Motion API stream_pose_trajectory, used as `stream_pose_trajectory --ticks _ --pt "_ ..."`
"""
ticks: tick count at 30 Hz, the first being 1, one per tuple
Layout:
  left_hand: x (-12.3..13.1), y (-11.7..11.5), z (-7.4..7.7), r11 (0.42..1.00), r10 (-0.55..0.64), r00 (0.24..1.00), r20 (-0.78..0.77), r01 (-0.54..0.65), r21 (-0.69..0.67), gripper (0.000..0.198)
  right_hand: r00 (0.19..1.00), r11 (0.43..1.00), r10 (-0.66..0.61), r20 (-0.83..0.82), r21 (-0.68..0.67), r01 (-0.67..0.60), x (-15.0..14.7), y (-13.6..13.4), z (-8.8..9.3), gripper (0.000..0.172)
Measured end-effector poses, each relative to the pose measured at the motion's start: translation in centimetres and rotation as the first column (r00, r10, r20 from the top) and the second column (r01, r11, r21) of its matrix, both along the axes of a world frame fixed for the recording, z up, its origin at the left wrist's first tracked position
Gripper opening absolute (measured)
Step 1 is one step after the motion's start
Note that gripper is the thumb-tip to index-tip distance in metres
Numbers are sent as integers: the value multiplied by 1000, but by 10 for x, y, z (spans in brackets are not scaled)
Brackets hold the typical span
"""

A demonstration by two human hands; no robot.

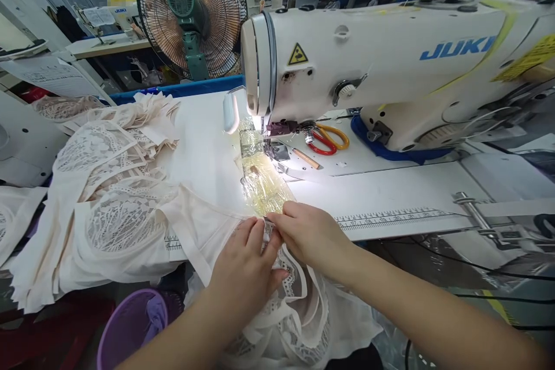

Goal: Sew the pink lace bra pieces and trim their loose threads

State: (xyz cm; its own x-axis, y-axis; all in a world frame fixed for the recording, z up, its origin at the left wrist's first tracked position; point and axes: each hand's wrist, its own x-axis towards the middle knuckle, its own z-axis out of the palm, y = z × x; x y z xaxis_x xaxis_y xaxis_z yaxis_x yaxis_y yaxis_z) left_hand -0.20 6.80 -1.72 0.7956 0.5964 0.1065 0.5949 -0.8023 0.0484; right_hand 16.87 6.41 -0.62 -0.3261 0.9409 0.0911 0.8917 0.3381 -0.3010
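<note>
My left hand (245, 263) and my right hand (310, 234) meet at the table's front edge, both pinching a cream lace garment piece (295, 306) that hangs over the edge toward my lap. Fingers of both hands are closed on the fabric's top edge. Just beyond them a strip of clear plastic film (260, 176) runs to the presser foot (277, 150) of the white Juki sewing machine (390, 63). A cream strap (191, 231) trails left from the piece.
A pile of cream lace pieces (108, 196) covers the table's left side. Red and yellow scissors (329, 140) and a wooden-handled tool (306, 157) lie under the machine arm. A fan (191, 11) stands behind. A purple bin (130, 329) sits below left.
</note>
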Motion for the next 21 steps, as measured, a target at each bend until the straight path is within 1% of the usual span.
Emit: stream_pose_trajectory --ticks 5,7,9,12,14,17,21 --pt "0 0 1 1000 1 1000 -16 -1 14 54 994 997 49 96 -64 -43 13 -6 8 20" --pt "1 0 1 1000 10 999 -32 -10 7 55 990 995 42 137 -96 -29 20 -11 12 18" --pt "1 0 1 1000 18 999 -43 -18 -5 55 987 996 13 158 -92 2 25 -15 15 17" --pt "1 1 0 1000 5 999 -32 -5 1 54 990 999 -38 137 -24 41 27 -18 15 19" --pt "0 1 -1 1000 -19 1000 -23 19 6 53 993 999 -47 106 3 47 26 -19 13 21" --pt "1 1 -1 999 -38 999 -23 38 -20 55 998 999 -31 58 -2 32 23 -17 9 22" --pt "5 -1 3 998 -38 999 -40 36 -49 61 1000 1000 -29 12 -6 29 19 -13 6 22"
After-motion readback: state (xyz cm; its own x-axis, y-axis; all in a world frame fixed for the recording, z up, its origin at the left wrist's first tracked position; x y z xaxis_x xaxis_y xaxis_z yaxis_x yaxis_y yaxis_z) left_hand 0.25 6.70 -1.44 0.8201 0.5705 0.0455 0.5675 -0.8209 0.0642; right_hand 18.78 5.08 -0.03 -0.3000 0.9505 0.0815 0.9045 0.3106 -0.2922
